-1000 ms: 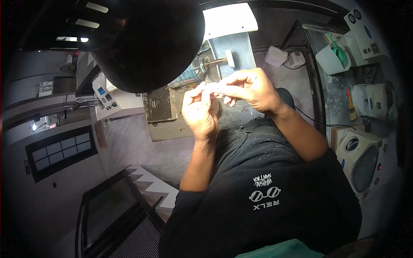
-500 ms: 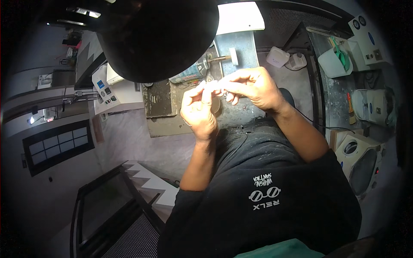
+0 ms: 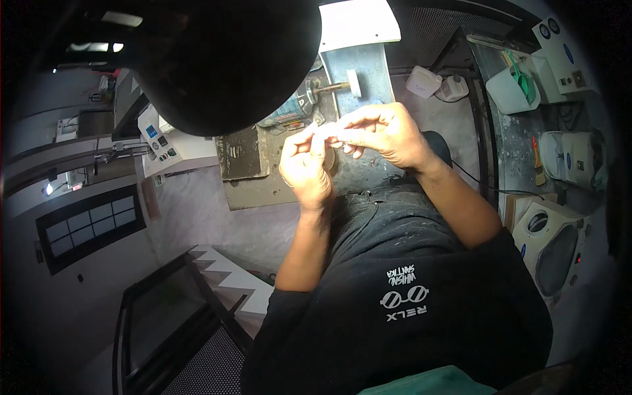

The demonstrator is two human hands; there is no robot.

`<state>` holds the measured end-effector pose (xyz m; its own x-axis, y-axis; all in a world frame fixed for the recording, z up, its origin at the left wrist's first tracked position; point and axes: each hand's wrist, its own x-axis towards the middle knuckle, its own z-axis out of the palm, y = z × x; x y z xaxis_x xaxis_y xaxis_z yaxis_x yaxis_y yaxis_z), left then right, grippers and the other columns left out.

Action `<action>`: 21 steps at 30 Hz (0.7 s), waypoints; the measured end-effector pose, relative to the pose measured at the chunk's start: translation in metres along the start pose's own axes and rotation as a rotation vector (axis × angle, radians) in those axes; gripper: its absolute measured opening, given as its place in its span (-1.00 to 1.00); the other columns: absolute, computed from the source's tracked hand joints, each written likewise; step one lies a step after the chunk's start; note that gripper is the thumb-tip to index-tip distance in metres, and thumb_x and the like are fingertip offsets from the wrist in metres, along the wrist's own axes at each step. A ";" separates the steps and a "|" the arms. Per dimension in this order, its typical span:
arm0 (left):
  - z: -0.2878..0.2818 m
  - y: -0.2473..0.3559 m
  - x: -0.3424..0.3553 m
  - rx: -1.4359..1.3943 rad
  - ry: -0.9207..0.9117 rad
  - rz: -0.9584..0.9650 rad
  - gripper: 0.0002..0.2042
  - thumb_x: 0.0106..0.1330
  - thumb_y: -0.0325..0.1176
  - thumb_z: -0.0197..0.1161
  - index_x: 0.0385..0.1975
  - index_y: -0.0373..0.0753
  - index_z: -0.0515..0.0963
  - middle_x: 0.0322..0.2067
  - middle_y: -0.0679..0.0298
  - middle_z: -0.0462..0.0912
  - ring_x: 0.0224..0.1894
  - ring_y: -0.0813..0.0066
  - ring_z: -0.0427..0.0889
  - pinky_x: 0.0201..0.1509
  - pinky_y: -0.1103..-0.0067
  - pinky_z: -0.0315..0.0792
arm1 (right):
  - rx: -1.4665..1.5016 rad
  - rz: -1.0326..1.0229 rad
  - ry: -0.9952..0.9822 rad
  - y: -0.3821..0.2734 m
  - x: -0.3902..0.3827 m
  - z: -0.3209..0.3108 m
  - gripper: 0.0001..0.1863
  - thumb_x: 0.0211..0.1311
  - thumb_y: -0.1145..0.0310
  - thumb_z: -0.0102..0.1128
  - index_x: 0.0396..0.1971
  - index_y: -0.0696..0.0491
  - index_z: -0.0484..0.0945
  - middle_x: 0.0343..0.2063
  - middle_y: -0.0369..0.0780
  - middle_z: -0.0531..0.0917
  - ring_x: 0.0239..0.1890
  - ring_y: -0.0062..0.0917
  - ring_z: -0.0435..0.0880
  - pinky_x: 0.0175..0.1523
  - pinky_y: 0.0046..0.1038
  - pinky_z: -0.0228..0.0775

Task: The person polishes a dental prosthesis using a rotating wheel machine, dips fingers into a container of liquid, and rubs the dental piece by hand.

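In front of my waist, my left hand (image 3: 308, 172) and my right hand (image 3: 392, 139) meet at the fingertips. The fingers of both are pinched around something small and pale, too small and overlit to name. My left palm is turned up, and my right hand reaches in from the right side. Just beyond them is a blue-green bench motor (image 3: 284, 113), partly hidden by a large dark shape. From the motor a brownish spindle (image 3: 331, 87) sticks out to the right, ending in a white wheel (image 3: 354, 83). Neither hand touches the motor.
The large dark shape (image 3: 230, 59) blocks the upper left. Behind the wheel stands a metal tray (image 3: 362, 62) under a white panel (image 3: 359, 26). White jugs (image 3: 423, 81) sit beyond my right hand. Machines and a white bin (image 3: 510, 93) line the right-hand bench.
The view has shifted slightly, and the dark shape sits a little farther left and lower. Both hands keep nearly the same pinch and place.
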<state>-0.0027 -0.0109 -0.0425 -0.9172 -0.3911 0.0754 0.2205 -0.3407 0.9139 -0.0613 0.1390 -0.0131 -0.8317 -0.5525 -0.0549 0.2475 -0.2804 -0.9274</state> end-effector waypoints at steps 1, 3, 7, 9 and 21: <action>0.001 -0.001 0.001 0.021 0.006 -0.003 -0.81 0.24 -0.55 0.11 -0.18 -0.43 0.39 -0.37 0.11 0.57 -0.38 0.48 0.57 -0.24 0.60 0.48 | 0.006 -0.004 -0.003 0.001 0.000 -0.001 -0.78 0.10 0.48 0.18 -0.26 0.28 0.52 -0.46 -0.17 0.62 -0.46 -0.59 0.60 -0.37 -0.61 0.49; 0.001 -0.008 0.003 0.041 0.008 -0.013 -0.81 0.23 -0.54 0.11 -0.18 -0.43 0.39 -0.37 0.11 0.57 -0.38 0.48 0.57 -0.24 0.60 0.48 | -0.004 0.002 0.019 0.005 0.001 -0.005 -0.79 0.10 0.46 0.19 -0.29 0.26 0.54 -0.47 -0.19 0.63 -0.49 -0.65 0.58 -0.39 -0.65 0.46; 0.000 -0.026 0.012 0.042 -0.015 -0.129 -0.82 0.23 -0.53 0.11 -0.20 -0.42 0.41 -0.37 0.11 0.57 -0.37 0.45 0.58 -0.23 0.58 0.47 | -0.011 0.073 0.087 0.024 0.007 -0.021 -0.79 0.12 0.43 0.18 -0.30 0.26 0.56 -0.48 -0.22 0.63 -0.53 -0.71 0.54 -0.41 -0.69 0.42; -0.001 -0.034 0.017 0.006 -0.028 -0.186 -0.83 0.23 -0.52 0.11 -0.20 -0.42 0.41 -0.37 0.11 0.58 -0.36 0.44 0.58 -0.23 0.58 0.47 | -0.007 0.086 0.089 0.031 0.009 -0.029 -0.79 0.14 0.43 0.16 -0.29 0.26 0.55 -0.48 -0.21 0.63 -0.51 -0.69 0.56 -0.41 -0.68 0.43; 0.010 -0.051 0.027 -0.074 -0.035 -0.319 -0.68 0.16 -0.49 0.22 -0.12 -0.47 0.38 -0.26 0.10 0.56 -0.31 0.42 0.59 -0.13 0.56 0.47 | 0.407 0.340 0.076 0.052 0.017 -0.054 -0.74 0.20 0.38 0.08 -0.22 0.27 0.50 -0.40 -0.17 0.61 -0.46 -0.58 0.61 -0.37 -0.62 0.50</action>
<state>-0.0421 0.0046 -0.0829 -0.9545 -0.2258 -0.1949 -0.0572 -0.5029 0.8625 -0.0889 0.1572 -0.0821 -0.7010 -0.6112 -0.3674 0.6693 -0.3860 -0.6349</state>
